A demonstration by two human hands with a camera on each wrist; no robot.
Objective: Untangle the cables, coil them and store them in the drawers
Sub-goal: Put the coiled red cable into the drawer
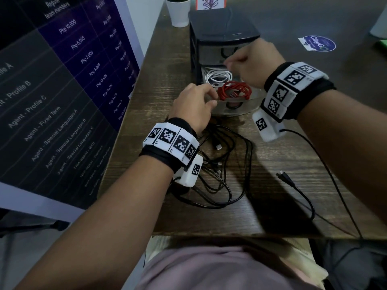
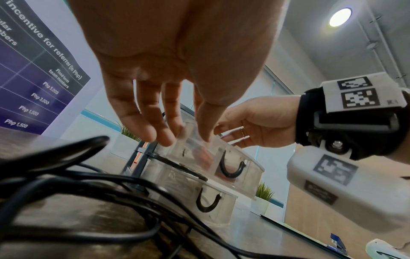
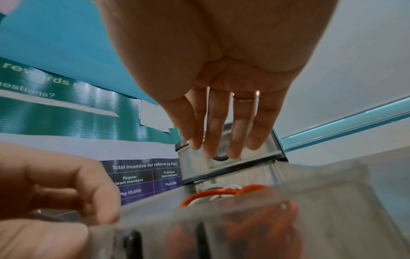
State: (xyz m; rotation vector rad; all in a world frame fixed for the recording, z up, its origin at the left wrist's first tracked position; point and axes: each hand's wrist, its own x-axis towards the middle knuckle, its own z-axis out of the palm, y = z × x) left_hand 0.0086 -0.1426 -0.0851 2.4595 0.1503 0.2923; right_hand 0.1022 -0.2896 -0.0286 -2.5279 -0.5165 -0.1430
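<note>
Black cables lie in a loose tangle on the bench just under my left wrist, near the front edge, and one more black lead trails off alone to the right with its plug free. Beyond them the middle drawer of the small drawer unit stands pulled out, holding a white coil at the back and a red coil in front, the two touching. My left hand rests on the drawer's front left corner with fingers bent lightly over the clear rim and nothing held; my right hand hovers over the back of the drawer beside the unit, fingers straight and close together in the wrist view, also holding nothing. I judge the two coils are stored and the black tangle comes next. These leads look light, soft and springy, so a coil will want to open unless I keep it pinched. I would take a plug end, the stiffest part, draw it out of the knot slowly, and wrap from there; the drawer is light plastic and may slide if pushed at one corner
</note>
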